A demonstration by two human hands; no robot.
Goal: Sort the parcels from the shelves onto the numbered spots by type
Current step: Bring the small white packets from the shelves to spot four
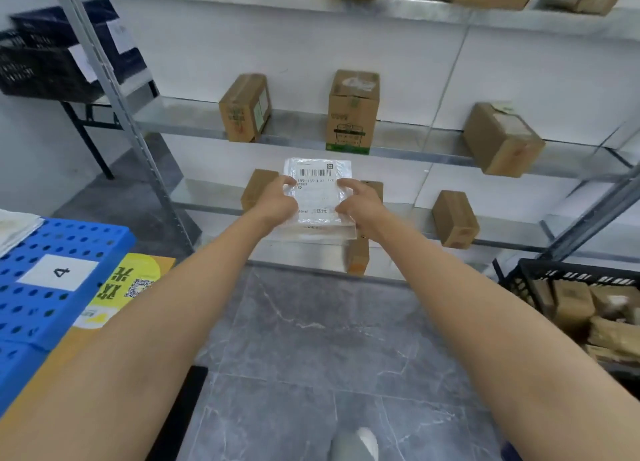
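Observation:
A flat clear plastic parcel [318, 197] with a white barcode label is held up in front of the lower shelf. My left hand [277, 202] grips its left edge and my right hand [360, 204] grips its right edge. Cardboard boxes stand on the metal shelves behind: one [245, 107] at middle left, a taller one [352, 112] at centre, a tilted one [502, 140] at right. Lower down, a box [454, 219] sits at right and another [258, 187] is partly hidden by my left hand. A blue perforated spot marked 4 [59, 271] lies at my left.
A black crate [585, 308] holding brown parcels stands at the right. Dark crates [52, 58] sit on a black table at far left. A yellow-and-orange printed carton [124, 284] lies beside the blue spot. Grey marble floor [311, 339] spreads below. A small box [357, 259] stands on the lowest shelf.

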